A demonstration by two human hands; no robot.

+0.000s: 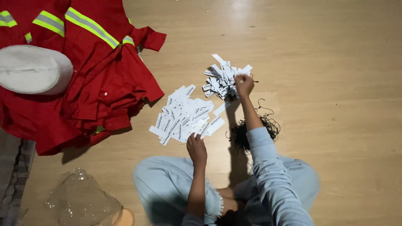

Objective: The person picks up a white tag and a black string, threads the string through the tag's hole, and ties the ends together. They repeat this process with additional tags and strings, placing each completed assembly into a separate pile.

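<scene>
I sit cross-legged on a wooden floor. My right hand (244, 85) reaches forward into the far pile of white printed paper tags (222, 79), its fingers closed on one or more tags there. My left hand (196, 147) rests at the near edge of a larger, spread-out pile of white tags (184, 115); whether it grips a tag I cannot tell. A tangle of black strings (242, 133) lies beside my right forearm.
A stack of red work garments with yellow-grey reflective stripes (96, 71) lies at the left, with a white cap (31, 69) on top. A crumpled clear plastic bag (81, 201) lies near my left knee. A grey fabric edge (14, 175) shows at far left.
</scene>
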